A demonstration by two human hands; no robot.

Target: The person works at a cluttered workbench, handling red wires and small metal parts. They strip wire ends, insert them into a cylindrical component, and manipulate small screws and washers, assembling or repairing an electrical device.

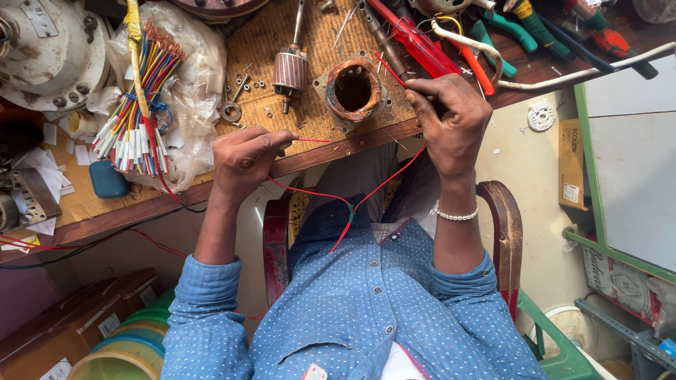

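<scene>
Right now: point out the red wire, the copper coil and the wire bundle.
red wire (384, 184), head view, sagging middle stretch.
copper coil (353, 67), head view, top of winding ring.
wire bundle (144, 105), head view, middle of coloured strands.

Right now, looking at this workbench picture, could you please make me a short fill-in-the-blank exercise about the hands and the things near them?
1. Both hands, the left hand and the right hand, pinch a thin wire of ____ colour.
2. The right wrist wears a beaded ____.
3. The copper-wound stator lies on the bench ____ the two hands.
4. The bundle of coloured wires lies beside the ____ hand.

Missing words: red; bracelet; between; left
</scene>
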